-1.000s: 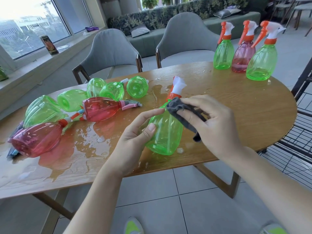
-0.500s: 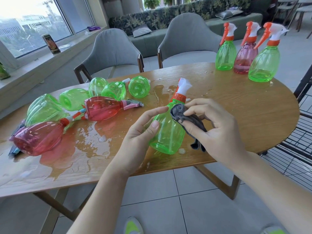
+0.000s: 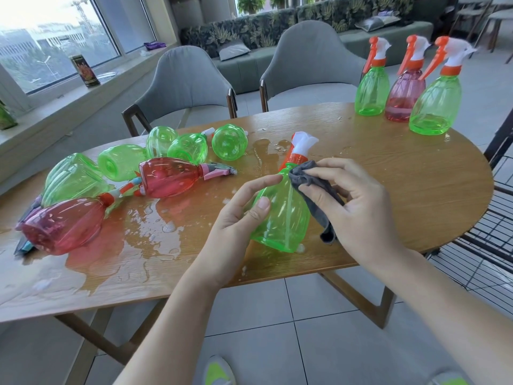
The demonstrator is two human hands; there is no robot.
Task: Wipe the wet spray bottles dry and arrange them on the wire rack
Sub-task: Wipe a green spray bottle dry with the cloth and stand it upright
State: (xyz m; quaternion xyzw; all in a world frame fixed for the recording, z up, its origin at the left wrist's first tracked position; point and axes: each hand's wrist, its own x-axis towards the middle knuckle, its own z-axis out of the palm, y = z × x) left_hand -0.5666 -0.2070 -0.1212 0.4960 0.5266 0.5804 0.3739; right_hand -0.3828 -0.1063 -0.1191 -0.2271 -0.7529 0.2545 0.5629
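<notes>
A green spray bottle (image 3: pixel 280 218), tilted above the wet wooden table (image 3: pixel 402 173), is gripped by the left hand (image 3: pixel 238 218); a grey cloth (image 3: pixel 313 187) is pinched against its shoulder by the right hand (image 3: pixel 358 207).

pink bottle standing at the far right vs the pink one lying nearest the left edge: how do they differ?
The standing pink bottle is upright between two green ones; the lying pink bottle is on its side. The standing one sits on mostly dry table; the lying one rests in pooled water. The standing one's orange-and-white sprayer is in full view; the lying one's is mostly hidden. Both are translucent pink, and neither hand touches them.
</notes>
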